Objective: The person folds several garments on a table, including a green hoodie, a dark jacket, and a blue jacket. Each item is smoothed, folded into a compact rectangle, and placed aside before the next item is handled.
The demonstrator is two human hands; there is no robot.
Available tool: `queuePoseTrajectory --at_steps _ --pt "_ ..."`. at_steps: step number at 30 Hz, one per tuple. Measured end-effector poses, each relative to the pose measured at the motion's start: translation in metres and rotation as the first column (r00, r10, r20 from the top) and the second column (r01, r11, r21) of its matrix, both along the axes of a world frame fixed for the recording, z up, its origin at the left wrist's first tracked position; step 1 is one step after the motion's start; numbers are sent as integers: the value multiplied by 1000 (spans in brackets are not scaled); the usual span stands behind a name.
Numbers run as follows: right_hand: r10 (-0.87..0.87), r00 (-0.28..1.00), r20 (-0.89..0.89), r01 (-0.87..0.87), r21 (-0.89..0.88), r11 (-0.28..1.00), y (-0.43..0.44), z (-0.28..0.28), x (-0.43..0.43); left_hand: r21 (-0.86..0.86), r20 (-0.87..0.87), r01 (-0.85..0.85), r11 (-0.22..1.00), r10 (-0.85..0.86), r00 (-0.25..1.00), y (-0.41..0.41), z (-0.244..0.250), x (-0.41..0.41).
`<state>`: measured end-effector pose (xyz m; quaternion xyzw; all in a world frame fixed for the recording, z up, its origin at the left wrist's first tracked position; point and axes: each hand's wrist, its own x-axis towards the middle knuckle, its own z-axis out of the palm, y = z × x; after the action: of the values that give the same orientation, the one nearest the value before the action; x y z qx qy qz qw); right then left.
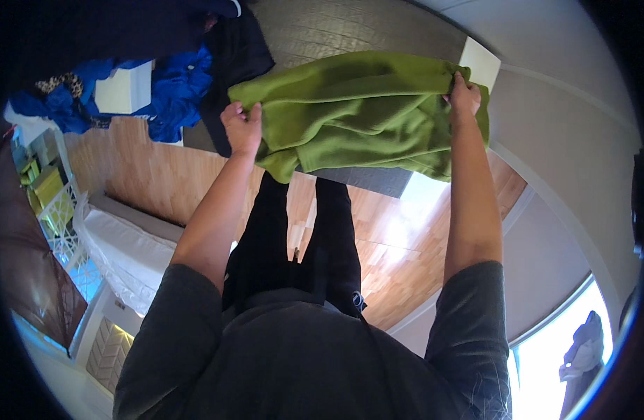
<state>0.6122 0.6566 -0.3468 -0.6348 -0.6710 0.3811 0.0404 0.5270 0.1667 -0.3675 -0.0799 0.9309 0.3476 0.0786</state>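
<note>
A green fabric garment (353, 110) is stretched sideways between my two hands, its cloth creased and hanging in loose folds. My left hand (242, 126) pinches its left end near the upper edge. At the right end, my right hand (465, 95) grips the gathered upper corner between thumb and fingers. Beneath and beyond the garment lies a dark, shiny-surfaced table or mat (311, 31); which one I cannot tell. The garment covers much of its middle.
On the left, blue clothing (183, 84) surrounds a white box (123, 90). Dark cloth (233, 58) lies beside it. A wrapped white cushioned piece (125, 241) stands on the wooden floor (143, 157). A pale wall (558, 121) curves along the right, with a bright window (542, 357) lower down.
</note>
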Motion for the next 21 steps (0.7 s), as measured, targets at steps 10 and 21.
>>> queuePoseTrajectory --at_steps 10,21 --pt "-566 801 -193 242 -761 602 -4 -27 31 357 220 -316 879 250 943 39 60 -16" --pt "-590 731 -344 246 -674 697 -25 -30 34 460 411 -407 789 217 885 13 47 -72"
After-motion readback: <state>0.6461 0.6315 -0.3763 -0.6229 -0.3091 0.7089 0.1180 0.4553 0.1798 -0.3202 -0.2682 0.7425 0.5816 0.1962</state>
